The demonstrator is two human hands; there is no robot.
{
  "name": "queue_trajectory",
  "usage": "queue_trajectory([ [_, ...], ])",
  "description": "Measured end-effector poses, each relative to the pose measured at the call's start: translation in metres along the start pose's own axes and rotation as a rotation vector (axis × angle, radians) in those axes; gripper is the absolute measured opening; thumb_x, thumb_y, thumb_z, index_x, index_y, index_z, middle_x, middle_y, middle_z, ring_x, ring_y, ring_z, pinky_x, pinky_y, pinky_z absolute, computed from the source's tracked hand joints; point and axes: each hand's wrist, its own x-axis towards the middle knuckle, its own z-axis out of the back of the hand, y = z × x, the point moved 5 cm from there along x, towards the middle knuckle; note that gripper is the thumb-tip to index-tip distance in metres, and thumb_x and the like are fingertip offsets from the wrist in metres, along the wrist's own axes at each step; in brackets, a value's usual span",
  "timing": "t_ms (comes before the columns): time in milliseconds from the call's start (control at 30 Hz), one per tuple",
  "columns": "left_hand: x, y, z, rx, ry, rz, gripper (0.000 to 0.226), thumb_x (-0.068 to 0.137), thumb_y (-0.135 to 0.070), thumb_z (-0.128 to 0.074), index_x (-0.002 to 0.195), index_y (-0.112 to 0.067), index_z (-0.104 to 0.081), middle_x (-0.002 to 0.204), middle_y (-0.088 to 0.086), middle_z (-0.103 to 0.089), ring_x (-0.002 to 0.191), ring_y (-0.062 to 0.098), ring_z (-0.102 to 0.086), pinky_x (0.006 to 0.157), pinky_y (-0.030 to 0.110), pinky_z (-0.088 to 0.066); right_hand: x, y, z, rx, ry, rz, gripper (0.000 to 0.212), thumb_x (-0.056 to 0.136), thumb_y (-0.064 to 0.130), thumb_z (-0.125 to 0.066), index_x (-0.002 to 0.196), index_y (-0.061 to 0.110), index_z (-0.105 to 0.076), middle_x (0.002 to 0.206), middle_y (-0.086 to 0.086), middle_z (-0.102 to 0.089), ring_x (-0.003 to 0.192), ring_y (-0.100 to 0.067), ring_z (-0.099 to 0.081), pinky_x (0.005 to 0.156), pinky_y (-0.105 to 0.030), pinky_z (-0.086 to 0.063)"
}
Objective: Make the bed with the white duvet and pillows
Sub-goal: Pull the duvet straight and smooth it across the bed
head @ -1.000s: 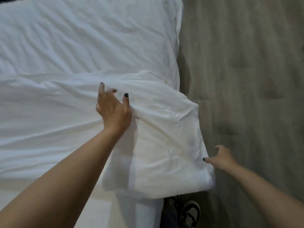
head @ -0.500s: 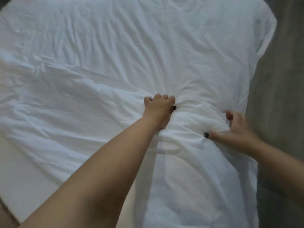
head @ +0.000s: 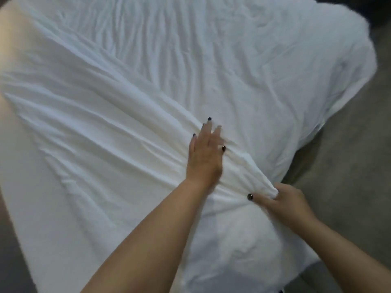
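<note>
**Left hand flattens out while the right keeps its pinch**

Half a second ago the left hand [head: 204, 157] was a fist bunching the white duvet [head: 190, 70]; now its fingers lie straight and spread on the cloth — blurred. The right hand [head: 284, 199] still pinches a gathered fold near the bed's right edge, and creases fan away from that pinch. The duvet covers most of the bed. Grey floor [head: 359, 176] shows at right. The bed's near end is cut off — no writing is legible.
</note>
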Motion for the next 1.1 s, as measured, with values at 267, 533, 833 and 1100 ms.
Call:
queue_trajectory([
  [267,-0.144,0.049,0.002,0.256,-0.013,0.266,0.069,0.098,-0.05,-0.029,0.158,-0.019,-0.013,0.165,0.006,-0.001,0.152,0.022,-0.002,0.121,0.051,-0.008,0.005,0.008,0.042,-0.379,-0.223,-0.037,0.008,0.082,0.014,-0.061,0.09,0.013,-0.058,0.1,-0.014,-0.061,0.087,-0.033,-0.055,0.081,-0.043,-0.049],
  [533,-0.246,0.142,0.054,0.115,-0.293,0.956,0.07,0.094,-0.057,-0.03,0.156,-0.026,-0.016,0.164,0.012,-0.005,0.149,0.031,-0.008,0.117,0.056,-0.014,0.021,0.156,-0.055,-0.469,-0.226,0.508,0.063,0.088,0.023,-0.063,0.142,0.003,-0.037,0.148,-0.021,-0.035,0.136,-0.039,-0.033,0.11,-0.05,-0.028],
  [833,-0.288,0.155,0.064,-0.945,-0.588,1.376,0.035,0.075,-0.049,-0.079,0.095,-0.025,-0.063,0.094,-0.012,-0.068,0.089,0.008,-0.064,0.077,0.021,-0.05,0.045,0.175,-0.069,-0.473,-0.307,0.121,0.115,0.061,0.078,-0.068,0.144,0.01,-0.027,0.144,-0.016,-0.036,0.133,-0.038,-0.034,0.11,-0.056,-0.026],
  [1100,-0.306,0.147,0.053,-1.488,-0.272,1.234,0.062,0.049,-0.032,-0.088,0.107,-0.019,-0.069,0.098,-0.005,-0.076,0.091,0.012,-0.072,0.079,0.028,-0.054,0.05,0.195,-0.057,-0.543,-0.031,0.202,0.073,0.062,0.072,-0.073,0.09,0.005,-0.064,0.092,-0.015,-0.065,0.086,-0.034,-0.057,0.079,-0.041,-0.046],
])
